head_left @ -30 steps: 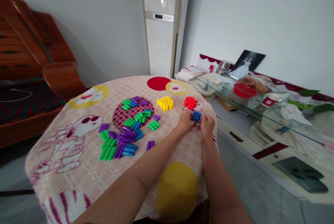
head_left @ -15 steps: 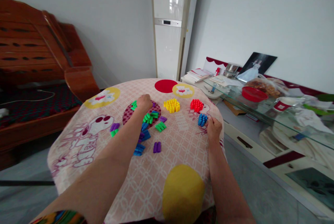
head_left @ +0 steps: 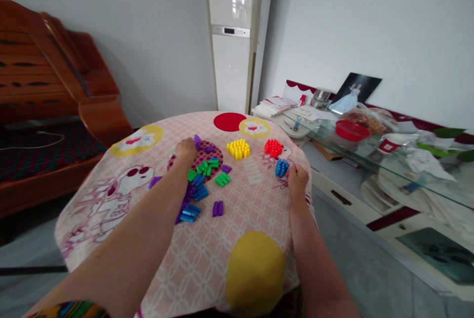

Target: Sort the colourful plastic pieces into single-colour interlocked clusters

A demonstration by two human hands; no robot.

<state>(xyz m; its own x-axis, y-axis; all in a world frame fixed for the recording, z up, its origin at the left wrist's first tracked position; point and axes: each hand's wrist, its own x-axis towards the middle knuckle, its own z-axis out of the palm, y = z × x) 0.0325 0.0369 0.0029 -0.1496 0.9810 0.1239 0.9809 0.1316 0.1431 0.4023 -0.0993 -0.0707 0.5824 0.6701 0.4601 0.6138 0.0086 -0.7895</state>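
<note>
My left hand [head_left: 186,149] is over the far left of the table, fingers bent together and mostly hidden behind its back. A purple plastic piece [head_left: 197,141] shows right at its fingertips; whether it is gripped I cannot tell. Below lie loose green pieces [head_left: 203,168], blue pieces [head_left: 201,191] and a purple pair [head_left: 218,208]. At the right edge my right hand [head_left: 297,178] is closed, fingertips pinched beside a compact blue cluster [head_left: 282,168]. What it pinches, if anything, is hidden. A red cluster [head_left: 273,148] and a yellow cluster [head_left: 239,148] stand farther back.
A patterned cloth covers the round table [head_left: 252,209]. Along the right runs a glass-topped cabinet [head_left: 370,162] with a red bowl [head_left: 351,131], papers and a paper cup [head_left: 388,144]. A wooden bench [head_left: 44,96] stands left, a tall white appliance [head_left: 233,66] behind.
My left hand has shifted left across the pile, and a purple piece now shows at its fingertips. My right hand stays beside the blue cluster. The whole view has shifted slightly.
</note>
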